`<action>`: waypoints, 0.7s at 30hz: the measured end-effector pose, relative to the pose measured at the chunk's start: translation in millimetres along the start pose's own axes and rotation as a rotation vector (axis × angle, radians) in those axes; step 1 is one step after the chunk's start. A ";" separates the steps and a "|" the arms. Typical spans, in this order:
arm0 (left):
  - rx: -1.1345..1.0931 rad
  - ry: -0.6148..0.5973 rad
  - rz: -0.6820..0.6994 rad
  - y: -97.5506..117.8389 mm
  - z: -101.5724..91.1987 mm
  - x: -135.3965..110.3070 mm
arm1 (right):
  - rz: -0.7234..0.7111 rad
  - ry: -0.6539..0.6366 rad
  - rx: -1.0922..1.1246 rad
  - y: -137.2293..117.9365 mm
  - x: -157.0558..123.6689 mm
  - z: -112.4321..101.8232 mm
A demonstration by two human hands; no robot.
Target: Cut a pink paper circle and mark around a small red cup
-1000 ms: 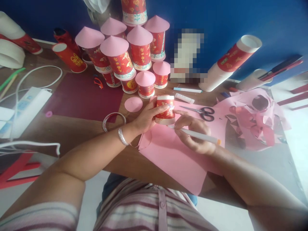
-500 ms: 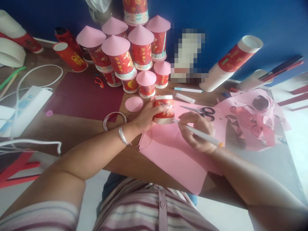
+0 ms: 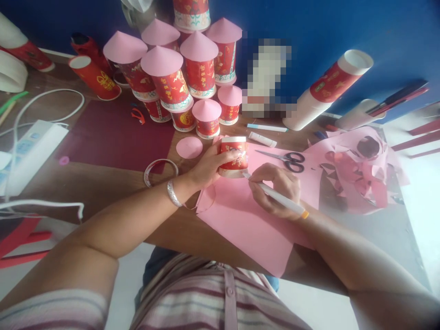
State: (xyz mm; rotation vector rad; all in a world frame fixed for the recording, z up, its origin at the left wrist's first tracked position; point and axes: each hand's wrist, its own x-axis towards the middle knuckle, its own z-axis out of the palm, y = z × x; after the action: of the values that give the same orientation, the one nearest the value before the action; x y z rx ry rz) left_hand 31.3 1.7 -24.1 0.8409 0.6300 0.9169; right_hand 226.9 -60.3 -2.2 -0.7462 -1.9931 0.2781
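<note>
My left hand is wrapped round a red paper cup with gold print and white bands at both ends. My right hand grips a white marker pen with an orange end. The pen's tip touches or nearly touches the cup's lower white band. Under both hands lies a sheet of pink paper. A pair of scissors with dark handles rests on it, just beyond my right hand. Left of the cup is a pink paper cone.
Red cups with pink cone tops, such as this one, stand stacked at the back. Pink paper scraps lie on the right, near a tall stack of cups. A power strip with white cables is on the left.
The pen tip has shifted slightly left along the cup's lower white band, my right hand moving with it. My left hand keeps its hold on the cup. The whole view has shifted a little.
</note>
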 end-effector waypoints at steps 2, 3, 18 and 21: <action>-0.006 -0.001 -0.002 0.2 0.5 -0.2 | 0.000 -0.005 0.000 -0.3 -0.2 0.5; -0.006 0.000 -0.005 0.4 0.8 -0.4 | 0.000 -0.010 -0.008 -0.5 -0.3 0.6; 0.042 0.007 -0.009 2.0 2.2 -1.5 | -0.011 -0.025 -0.071 -1.2 -0.8 0.7; 0.048 0.005 0.002 2.5 2.7 -1.7 | -0.029 -0.020 -0.070 -1.5 0.7 0.9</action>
State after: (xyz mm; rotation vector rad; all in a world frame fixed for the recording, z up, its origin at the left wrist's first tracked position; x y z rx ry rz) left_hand 31.5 0.2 -20.3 0.8824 0.6571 0.9089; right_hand 225.3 -60.9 -1.5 -0.7609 -2.0392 0.2003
